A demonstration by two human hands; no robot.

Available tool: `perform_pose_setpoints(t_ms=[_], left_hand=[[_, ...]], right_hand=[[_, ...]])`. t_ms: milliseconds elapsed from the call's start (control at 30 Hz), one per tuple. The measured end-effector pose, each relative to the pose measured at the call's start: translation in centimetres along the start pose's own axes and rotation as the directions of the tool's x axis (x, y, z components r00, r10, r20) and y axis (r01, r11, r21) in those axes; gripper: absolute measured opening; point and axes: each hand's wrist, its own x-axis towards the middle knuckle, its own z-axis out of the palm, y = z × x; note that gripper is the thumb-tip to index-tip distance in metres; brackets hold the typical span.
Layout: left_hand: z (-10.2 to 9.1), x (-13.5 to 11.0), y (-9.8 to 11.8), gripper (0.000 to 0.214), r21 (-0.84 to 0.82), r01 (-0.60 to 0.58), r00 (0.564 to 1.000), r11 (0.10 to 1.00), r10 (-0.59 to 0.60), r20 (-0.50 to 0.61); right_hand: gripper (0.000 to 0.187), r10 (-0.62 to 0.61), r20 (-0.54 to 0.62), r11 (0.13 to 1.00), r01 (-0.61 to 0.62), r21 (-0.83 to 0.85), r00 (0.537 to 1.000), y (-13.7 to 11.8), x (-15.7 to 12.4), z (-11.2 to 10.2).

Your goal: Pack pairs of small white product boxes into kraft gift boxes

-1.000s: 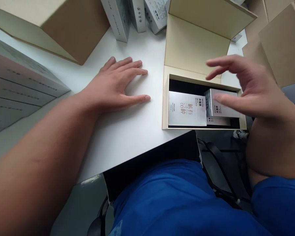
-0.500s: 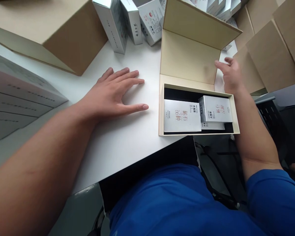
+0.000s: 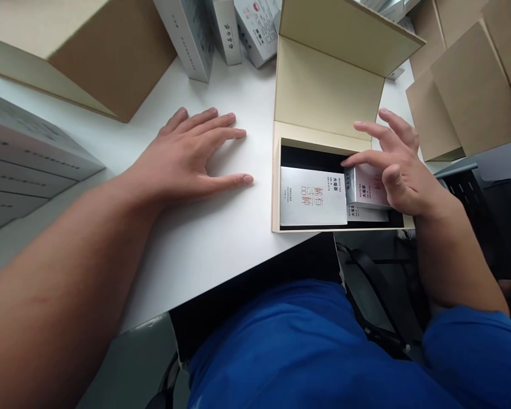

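My left hand (image 3: 196, 150) lies flat on the white table with its fingers spread, holding nothing. To its right stands a cream gift box (image 3: 276, 187) with its lid (image 3: 327, 85) raised and a black inside. A silver-white tea box (image 3: 313, 196) fills the left part of it. On the right, a smaller silver tea box (image 3: 361, 187) lies over another pale box (image 3: 368, 214), which is mostly covered. My right hand (image 3: 398, 162) is over that right end, fingers apart. Its forefinger tip reaches the smaller box's upper left corner; whether it touches cannot be made out.
A large brown carton (image 3: 114, 62) stands at the back left, and stacked pale boxes (image 3: 21, 165) are at the left edge. Several silver boxes (image 3: 225, 31) stand along the back. Brown cartons (image 3: 472, 85) lie at the right. The table's front edge runs below the gift box.
My right hand has come from beside the lid's right edge to over the smaller tea box, with its fingers spreading. My left hand stays flat on the table. The view has shifted slightly.
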Motion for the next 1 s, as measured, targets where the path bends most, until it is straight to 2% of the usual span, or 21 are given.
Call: perform_pose_setpoints(t_ms=[133, 300, 367, 500, 600, 700, 833, 933, 1000], left_hand=[[0.1, 0.0, -0.2, 0.101, 0.001, -0.01, 1.0, 1.0, 0.01, -0.002], [0.2, 0.0, -0.5, 0.096, 0.006, 0.003, 1.0, 1.0, -0.003, 0.002], [0.2, 0.0, -0.5, 0.097, 0.004, 0.001, 1.0, 1.0, -0.001, 0.004], [0.2, 0.0, -0.2, 0.096, 0.016, -0.002, 1.0, 1.0, 0.002, 0.0], [0.3, -0.1, 0.0, 0.086, 0.014, 0.015, 1.0, 1.0, -0.015, -0.009], [0.3, -0.2, 0.0, 0.081, -0.008, 0.018, 1.0, 1.0, -0.018, -0.013], [0.2, -0.2, 0.0, 0.079, -0.032, 0.023, 1.0, 0.999, -0.024, -0.008], [0.1, -0.2, 0.0, 0.08, -0.045, 0.036, 0.999, 0.998, -0.036, 0.003], [0.2, -0.1, 0.0, 0.08, -0.047, 0.039, 0.999, 0.998, -0.039, 0.005]], right_hand=[[0.092, 0.019, -0.107, 0.999, -0.023, -0.033, 0.994, -0.9, -0.2, 0.2], [0.099, 0.057, -0.034, 0.99, -0.052, 0.134, 0.998, -1.5, -0.7, 0.1], [0.099, 0.065, -0.064, 0.982, -0.053, 0.183, 0.996, -1.4, -0.8, 0.2], [0.092, 0.119, -0.157, 0.992, -0.113, 0.048, 0.98, -1.3, -0.6, 0.5], [0.09, 0.121, -0.122, 0.993, -0.121, 0.007, 0.985, -1.1, -0.4, 0.7], [0.086, 0.136, -0.069, 0.987, -0.129, 0.098, 0.988, -0.9, -0.3, 0.7], [0.078, 0.118, -0.088, 0.95, -0.086, 0.301, 0.989, -1.3, -0.4, 0.5], [0.078, 0.153, -0.171, 0.912, -0.073, 0.403, 0.973, -1.3, -0.5, 0.2], [0.076, 0.24, -0.332, 0.908, -0.09, 0.41, 0.912, -0.1, -0.4, 0.3]])
